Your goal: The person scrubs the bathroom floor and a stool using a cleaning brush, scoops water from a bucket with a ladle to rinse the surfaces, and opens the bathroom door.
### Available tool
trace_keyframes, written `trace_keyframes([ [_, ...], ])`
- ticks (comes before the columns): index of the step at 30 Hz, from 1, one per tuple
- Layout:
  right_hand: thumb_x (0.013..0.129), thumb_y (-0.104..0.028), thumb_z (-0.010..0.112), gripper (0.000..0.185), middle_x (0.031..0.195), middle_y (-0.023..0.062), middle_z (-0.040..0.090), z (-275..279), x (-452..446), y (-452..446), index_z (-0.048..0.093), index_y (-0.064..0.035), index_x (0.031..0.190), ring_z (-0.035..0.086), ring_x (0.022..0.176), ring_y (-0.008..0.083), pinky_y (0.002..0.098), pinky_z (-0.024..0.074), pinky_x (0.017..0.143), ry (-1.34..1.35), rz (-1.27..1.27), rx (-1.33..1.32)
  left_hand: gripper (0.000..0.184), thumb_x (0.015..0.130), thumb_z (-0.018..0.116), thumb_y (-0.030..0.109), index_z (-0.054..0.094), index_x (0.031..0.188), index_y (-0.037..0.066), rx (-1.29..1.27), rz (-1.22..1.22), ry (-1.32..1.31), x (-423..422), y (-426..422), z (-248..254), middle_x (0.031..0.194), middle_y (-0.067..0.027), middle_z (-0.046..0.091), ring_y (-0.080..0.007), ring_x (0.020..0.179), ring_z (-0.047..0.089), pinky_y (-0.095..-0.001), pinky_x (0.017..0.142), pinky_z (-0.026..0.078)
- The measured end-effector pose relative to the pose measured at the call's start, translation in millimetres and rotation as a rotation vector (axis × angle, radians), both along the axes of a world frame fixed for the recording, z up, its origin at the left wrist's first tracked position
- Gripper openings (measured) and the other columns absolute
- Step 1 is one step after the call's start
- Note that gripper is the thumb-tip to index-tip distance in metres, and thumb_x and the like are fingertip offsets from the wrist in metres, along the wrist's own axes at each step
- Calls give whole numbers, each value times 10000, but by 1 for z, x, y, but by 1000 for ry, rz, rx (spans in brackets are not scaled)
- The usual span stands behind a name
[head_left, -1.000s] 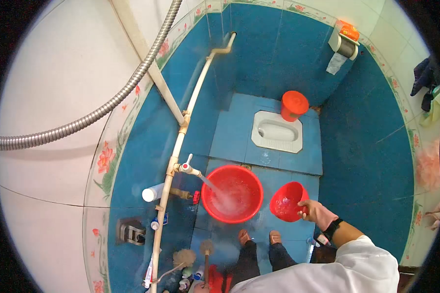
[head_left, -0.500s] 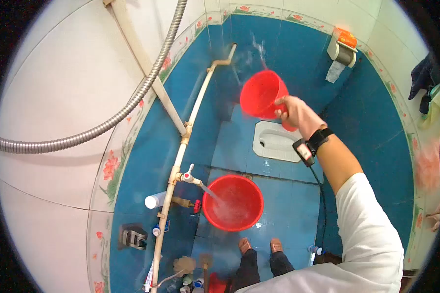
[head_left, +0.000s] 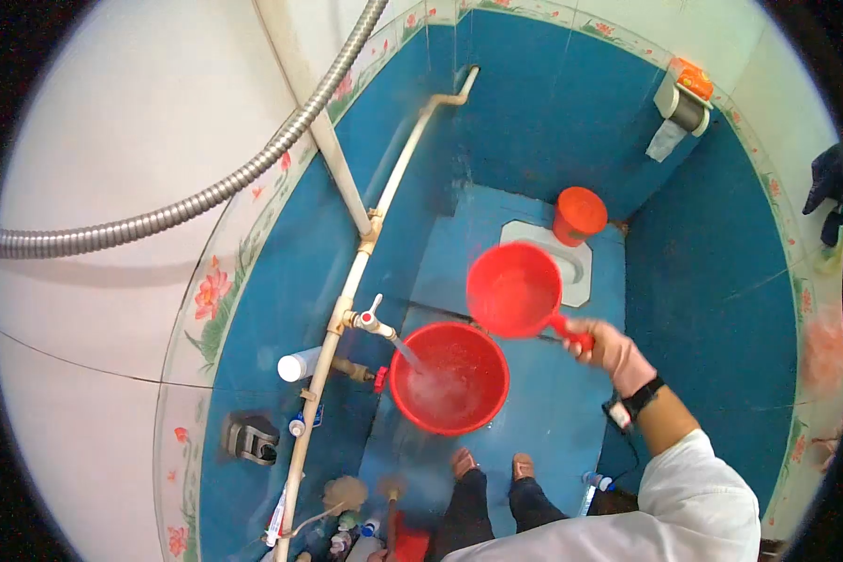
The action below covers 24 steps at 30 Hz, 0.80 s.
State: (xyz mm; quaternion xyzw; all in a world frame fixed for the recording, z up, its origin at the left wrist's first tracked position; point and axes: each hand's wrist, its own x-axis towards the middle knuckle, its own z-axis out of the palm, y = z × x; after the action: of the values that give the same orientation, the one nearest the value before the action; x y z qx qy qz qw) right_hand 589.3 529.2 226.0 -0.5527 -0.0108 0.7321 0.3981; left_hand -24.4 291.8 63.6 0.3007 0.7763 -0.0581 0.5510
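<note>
My right hand (head_left: 611, 351) is closed around the handle of a red water dipper (head_left: 515, 288). The dipper hangs over the floor between the squat toilet (head_left: 573, 286) and a red basin (head_left: 401, 412), its round mouth facing up toward me. I cannot make out any water inside the dipper. Water runs from a white tap (head_left: 373, 321) with a red-centred handle into the basin, where the surface is churned and foamy. My left hand does not show.
A red bucket (head_left: 581, 215) stands beyond the toilet, by the far wall. A white pipe (head_left: 354, 281) runs along the left wall, and a metal shower hose (head_left: 206, 199) arches across the upper left. Several bottles (head_left: 342, 543) stand low at left. A paper holder (head_left: 681, 105) hangs at right.
My right hand has drawn the dipper back and down, nearer to the basin. Water that was flying from it against the far wall is gone. The red bucket behind now shows fully.
</note>
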Motion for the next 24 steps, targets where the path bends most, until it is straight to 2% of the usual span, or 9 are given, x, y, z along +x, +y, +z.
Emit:
trace_keyframes([
  [4,822,-267,578,209,666,34,542,-92,-39,-47,546,-70,883,499,496,93,183,363,360,73,173,-173,346,811,571,201,508,1108,33,-26,-7,38,-21,-25,-10,810,-120,627,-193,618,616,-329,545,499],
  [7,822,-271,577,210,660,31,541,-166,-78,-59,550,-71,878,503,516,107,215,381,381,-120,330,-222,346,812,570,202,509,1106,30,-61,-14,85,-39,-51,-20,809,-120,628,-193,619,618,-329,547,501],
  [10,792,-198,610,231,704,85,533,-238,-117,-50,492,-27,893,516,527,152,273,417,406,-202,348,-237,286,807,571,174,553,1057,37,-69,67,192,0,-29,31,807,-114,632,-183,593,619,-324,519,492],
  [12,773,-177,617,249,726,106,546,-330,-124,-53,476,-28,914,543,578,201,325,456,480,-719,861,174,267,799,580,160,569,1043,53,75,-117,129,-38,-64,-7,795,-104,630,-172,535,601,-326,474,472],
  [14,770,-184,604,248,799,133,571,-357,-143,-44,498,-41,942,564,707,260,371,475,595,-1058,1048,248,272,789,593,164,576,1041,62,61,-115,87,-61,-94,-22,783,-94,629,-164,504,588,-322,451,458],
  [16,784,-218,570,248,922,167,610,-314,-167,-9,559,-63,977,581,913,328,411,473,754,-1221,923,-86,301,779,608,186,573,1052,63,-102,74,69,-70,-111,-23,771,-84,628,-157,499,578,-311,451,451],
  [19,792,-177,532,253,1054,178,575,-332,-186,17,543,-61,1017,529,1032,345,427,443,841,-1213,848,-276,309,781,610,227,578,1049,78,-233,125,177,-29,-87,10,739,-72,628,-150,472,554,-294,448,440],
  [22,780,-161,526,351,969,171,572,-373,-208,2,461,-41,1103,568,903,309,395,473,741,-1283,928,-155,344,780,612,245,564,1057,47,-171,-2,163,0,-63,40,712,-80,623,-144,467,542,-289,452,435],
  [24,762,-95,556,249,853,151,598,-426,-197,-18,542,-41,1005,587,743,258,358,491,650,-934,700,-34,372,771,623,259,557,1063,38,-242,184,200,8,-69,45,709,-83,619,-142,471,544,-294,455,438],
])
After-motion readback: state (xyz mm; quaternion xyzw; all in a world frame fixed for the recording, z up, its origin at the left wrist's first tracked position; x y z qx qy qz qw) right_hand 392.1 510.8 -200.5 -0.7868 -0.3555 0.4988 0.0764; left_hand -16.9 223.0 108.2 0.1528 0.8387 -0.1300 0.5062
